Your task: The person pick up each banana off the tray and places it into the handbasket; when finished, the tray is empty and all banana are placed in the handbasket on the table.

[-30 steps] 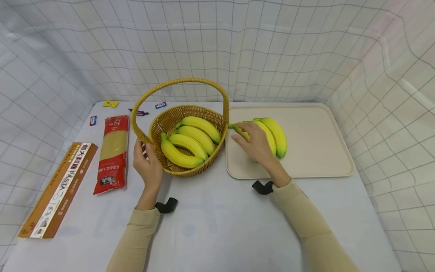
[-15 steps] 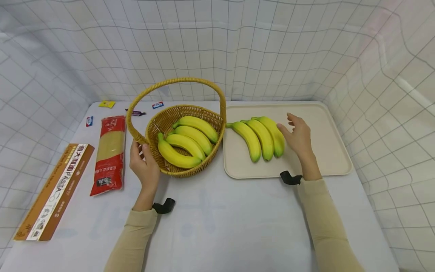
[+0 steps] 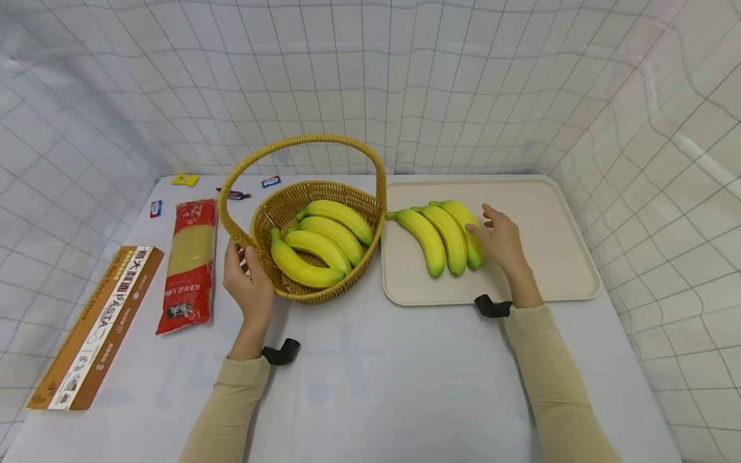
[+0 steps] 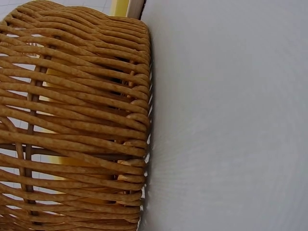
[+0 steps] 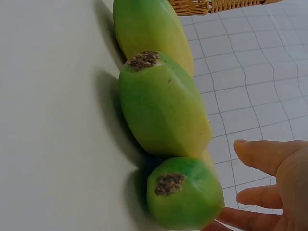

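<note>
A wicker basket [image 3: 324,297] with a tall arched handle stands left of the middle, with several yellow bananas [image 3: 309,265] inside. At its left side, where the handle meets the rim, my left hand [image 3: 249,283] holds it between thumb and fingers. The left wrist view shows the woven wall [image 4: 72,120] close up, without the hand. Three bananas [image 3: 446,238] lie side by side on a beige tray [image 3: 538,238]. My right hand [image 3: 505,244] hovers at the rightmost banana [image 5: 185,197], fingers spread and loosely bent, gripping nothing. I cannot tell whether a fingertip touches it.
Left of the basket lie a red pasta packet [image 3: 188,267] and a long brown pasta box [image 3: 95,328]. Small wrapped sweets, one yellow [image 3: 185,179] and one blue [image 3: 271,181], lie near the back edge. A gridded white cloth [image 3: 370,83] rises behind the table.
My right hand has left the leftmost tray banana and swung right, then drifted slightly back toward the rightmost one. My left hand stays on the basket.
</note>
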